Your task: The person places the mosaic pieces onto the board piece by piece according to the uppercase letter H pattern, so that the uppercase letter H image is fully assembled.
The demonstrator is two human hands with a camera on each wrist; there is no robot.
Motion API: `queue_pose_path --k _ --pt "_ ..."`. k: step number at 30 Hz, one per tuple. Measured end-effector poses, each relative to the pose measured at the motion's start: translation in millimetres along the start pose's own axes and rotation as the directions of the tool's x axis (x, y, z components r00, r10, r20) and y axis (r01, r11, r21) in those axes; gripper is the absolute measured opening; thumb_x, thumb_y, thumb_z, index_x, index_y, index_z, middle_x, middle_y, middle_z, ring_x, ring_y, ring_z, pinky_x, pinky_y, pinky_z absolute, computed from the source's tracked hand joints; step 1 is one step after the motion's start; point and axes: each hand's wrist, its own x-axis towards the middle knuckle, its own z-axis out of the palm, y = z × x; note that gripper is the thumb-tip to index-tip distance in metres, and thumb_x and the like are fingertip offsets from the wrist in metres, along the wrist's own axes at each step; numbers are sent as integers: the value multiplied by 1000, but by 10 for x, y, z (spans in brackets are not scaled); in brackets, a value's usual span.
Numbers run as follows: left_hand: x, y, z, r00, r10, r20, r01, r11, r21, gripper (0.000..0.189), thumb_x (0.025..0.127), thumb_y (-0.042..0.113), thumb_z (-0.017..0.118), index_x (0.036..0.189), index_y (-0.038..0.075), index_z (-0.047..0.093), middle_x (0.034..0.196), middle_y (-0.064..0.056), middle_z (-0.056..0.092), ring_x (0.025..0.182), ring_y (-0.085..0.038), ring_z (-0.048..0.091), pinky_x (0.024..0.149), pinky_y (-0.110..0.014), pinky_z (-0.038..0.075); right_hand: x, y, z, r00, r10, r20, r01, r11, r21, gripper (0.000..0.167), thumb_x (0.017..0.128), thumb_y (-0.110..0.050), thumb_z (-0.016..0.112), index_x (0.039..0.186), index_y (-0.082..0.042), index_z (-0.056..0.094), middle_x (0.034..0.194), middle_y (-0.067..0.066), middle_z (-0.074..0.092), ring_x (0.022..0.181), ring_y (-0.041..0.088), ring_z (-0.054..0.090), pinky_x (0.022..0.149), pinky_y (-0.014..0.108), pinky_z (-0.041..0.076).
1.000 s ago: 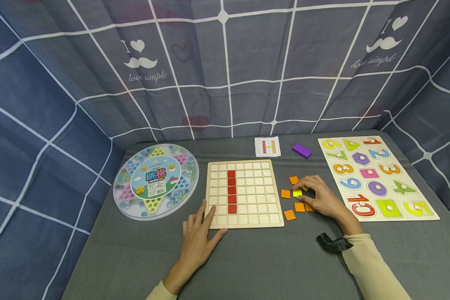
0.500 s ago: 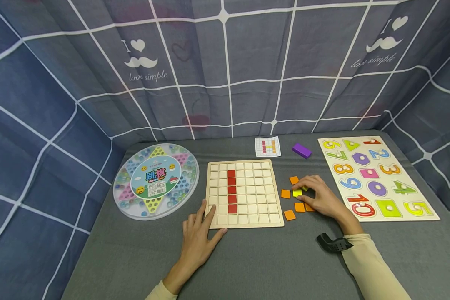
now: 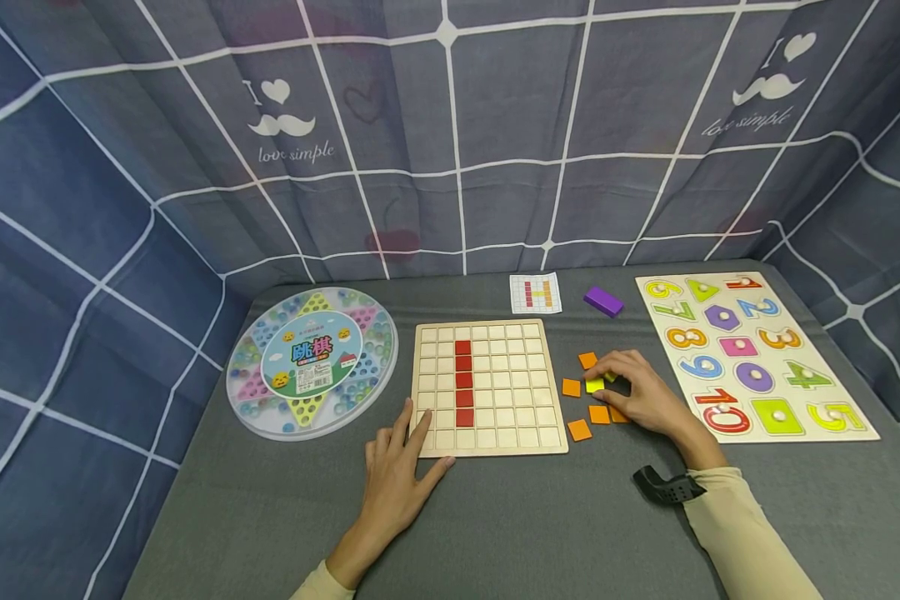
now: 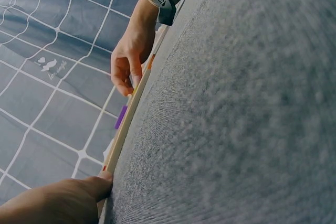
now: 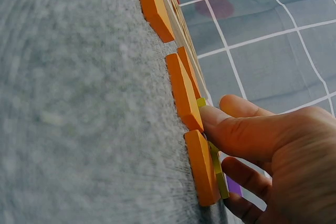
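Resting flat on the grey worktop (image 3: 540, 533), the left hand (image 3: 393, 483) has straight fingers touching the near corner of the grid board (image 3: 487, 387). Farther right, the right hand (image 3: 637, 392) has curled fingers pinching a yellow tile (image 3: 594, 386) among orange tiles (image 3: 579, 430). It looks thin, stiff, light and smooth; take its edges.

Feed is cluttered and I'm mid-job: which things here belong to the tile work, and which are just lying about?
In the work:
grid board, steadied by the left hand
red tiles in its column
yellow tile under the right hand
orange tiles
pattern card

Lying about:
marble game
number puzzle
purple block
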Motion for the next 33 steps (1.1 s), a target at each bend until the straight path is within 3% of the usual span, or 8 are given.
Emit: queue_pose_path --k 22,28,33 --pt "-4 -9 -10 1000 -3 8 3 1000 4 75 84 49 73 146 14 49 156 -19 34 94 -22 42 79 -39 26 30 -57 -7 1000 -14 -19 14 1000 -3 30 77 -1 80 100 -17 71 105 -4 67 105 12 45 91 33 31" --pt "10 -12 -25 1000 3 -2 -3 1000 0 74 83 47 74 145 14 49 155 -19 36 94 -22 42 79 -39 26 196 -208 98 996 -86 -26 87 995 44 29 76 -1 81 101 -14 71 105 -2 68 106 17 48 94 35 32" --pt "-3 1 -14 1000 1 3 -1 1000 1 74 84 47 73 145 14 49 155 -19 36 94 -23 43 78 -39 27 429 -418 335 993 -118 -17 119 989 89 28 76 -2 81 100 -13 71 105 -1 68 106 21 50 94 40 35"
